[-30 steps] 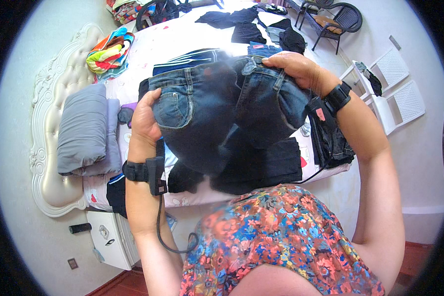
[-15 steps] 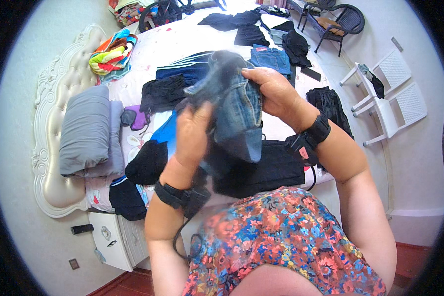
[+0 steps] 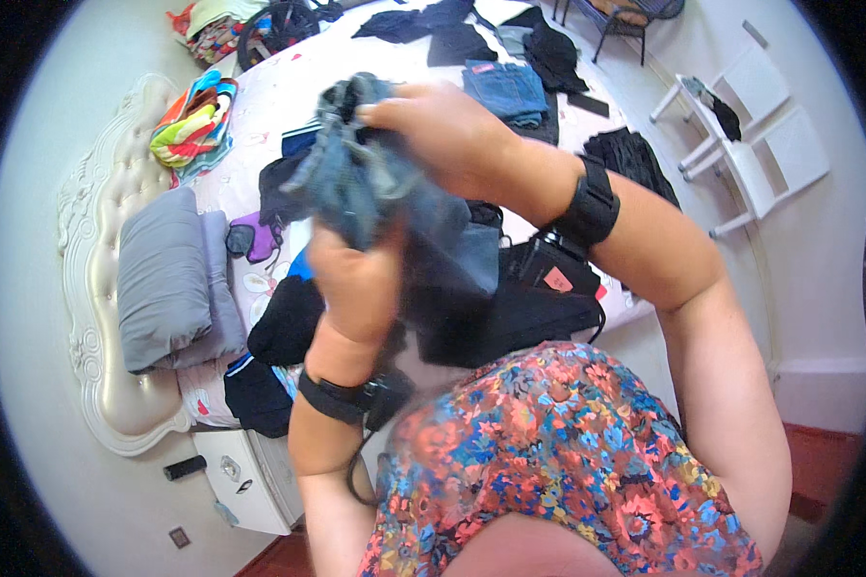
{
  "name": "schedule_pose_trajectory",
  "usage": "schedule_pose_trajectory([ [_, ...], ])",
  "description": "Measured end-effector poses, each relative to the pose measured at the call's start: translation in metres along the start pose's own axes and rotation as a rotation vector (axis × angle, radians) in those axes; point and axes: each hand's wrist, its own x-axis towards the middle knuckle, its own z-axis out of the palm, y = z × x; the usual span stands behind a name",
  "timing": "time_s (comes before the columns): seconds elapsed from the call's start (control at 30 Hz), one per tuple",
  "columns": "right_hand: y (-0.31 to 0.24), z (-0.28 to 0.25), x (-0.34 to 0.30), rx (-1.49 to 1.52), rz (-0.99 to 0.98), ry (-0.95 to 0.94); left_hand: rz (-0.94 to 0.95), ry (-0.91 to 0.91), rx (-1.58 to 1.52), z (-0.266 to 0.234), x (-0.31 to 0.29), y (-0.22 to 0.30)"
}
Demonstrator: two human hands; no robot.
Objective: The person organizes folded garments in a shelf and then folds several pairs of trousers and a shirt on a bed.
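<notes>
A pair of blue jeans (image 3: 361, 183) hangs bunched between my hands above the bed, blurred by motion at its edges. My right hand (image 3: 443, 130) grips the upper part, fingers closed round the cloth and partly hidden by it. Lower down, my left hand (image 3: 356, 284) is closed on the near side of the denim. Below the jeans lies a dark heap of black clothing (image 3: 510, 322) on the bed's near edge. Both wrists carry black straps with small boxes.
The bed (image 3: 269, 91) has a pale tufted headboard (image 3: 91, 327) on the left, with grey pillows (image 3: 164, 288) beside it. Folded jeans (image 3: 505, 91), black garments (image 3: 630, 163) and a bright folded blanket (image 3: 197, 120) lie about. White chairs (image 3: 741, 192) stand right; a white nightstand (image 3: 245, 476) is near left.
My right hand has swung left and up, carrying the jeans' upper part with it. The jeans are more bunched now. My view has shifted slightly.
</notes>
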Motion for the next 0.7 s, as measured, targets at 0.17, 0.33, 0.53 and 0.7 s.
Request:
schedule_pose_trajectory([
  [0.17,-0.030,-0.028,0.027,0.428,0.077,-0.079,-0.178,0.039,-0.665,-0.037,0.049,0.007],
  [0.33,-0.060,-0.037,0.051,-0.323,-0.834,0.242,-0.055,-0.033,-0.557,-0.081,0.069,0.041],
  [0.53,-0.098,-0.069,0.056,-0.521,-1.039,0.319,-0.060,-0.183,-0.611,-0.078,0.088,0.061],
  [0.7,-0.097,-0.087,0.075,-0.513,-0.731,0.173,-0.063,-0.150,-0.304,-0.072,0.085,0.033],
])
